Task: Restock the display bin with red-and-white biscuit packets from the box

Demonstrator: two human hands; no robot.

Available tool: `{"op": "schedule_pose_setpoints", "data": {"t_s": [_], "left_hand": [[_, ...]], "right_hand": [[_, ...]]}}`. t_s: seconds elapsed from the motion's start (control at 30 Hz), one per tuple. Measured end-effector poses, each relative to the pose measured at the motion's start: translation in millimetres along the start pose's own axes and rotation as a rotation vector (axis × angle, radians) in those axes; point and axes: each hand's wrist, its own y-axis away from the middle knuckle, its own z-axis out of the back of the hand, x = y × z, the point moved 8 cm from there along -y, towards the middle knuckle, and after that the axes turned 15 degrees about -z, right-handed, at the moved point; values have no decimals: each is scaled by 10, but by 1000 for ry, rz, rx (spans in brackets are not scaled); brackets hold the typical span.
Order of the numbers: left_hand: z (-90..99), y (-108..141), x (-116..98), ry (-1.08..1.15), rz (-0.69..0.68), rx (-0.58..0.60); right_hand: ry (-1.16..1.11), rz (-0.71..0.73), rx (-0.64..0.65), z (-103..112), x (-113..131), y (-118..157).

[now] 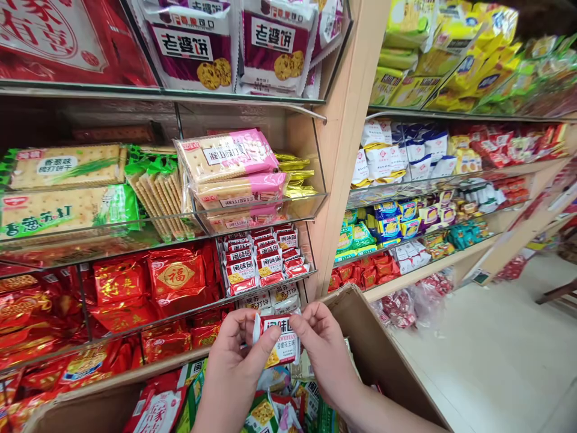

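A small red-and-white snack packet [283, 344] with Chinese lettering is held between both hands, above an open cardboard box. My left hand [241, 355] pinches its left end, thumb across the front. At the other end, my right hand [322, 346] grips the packet between thumb and fingers. Below them, the cardboard box [378, 343] holds many loose packets, among them a red-and-white packet [157, 406] at the left. Matching small packets [270, 264] stand in rows in a shelf bin just beyond my hands.
Glass-fronted shelves carry purple cookie packs [277, 51], pink cracker packs [229, 156], green cracker packs [67, 168] and red packs [175, 273]. A wooden upright [347, 120] divides them from shelves on the right. Plastic bags [419, 300] lie on the tiled floor [496, 361].
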Motion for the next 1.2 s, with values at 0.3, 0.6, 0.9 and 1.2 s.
{"op": "schedule_pose_setpoints", "data": {"t_s": [0.3,0.6,0.9,1.2], "left_hand": [[-52,122,29,-7,64,2],[-39,4,-112,-234,-128,21],[11,-53,-32,-258,-145,-2],[-27,-53,-323,-495,-505,136]], "right_hand": [[-12,-50,-8,-55,-83,-12],[81,27,-51,20,-18,-67],[139,99,-126,113,67,-47],[939,429,426,-251,583,242]]}}
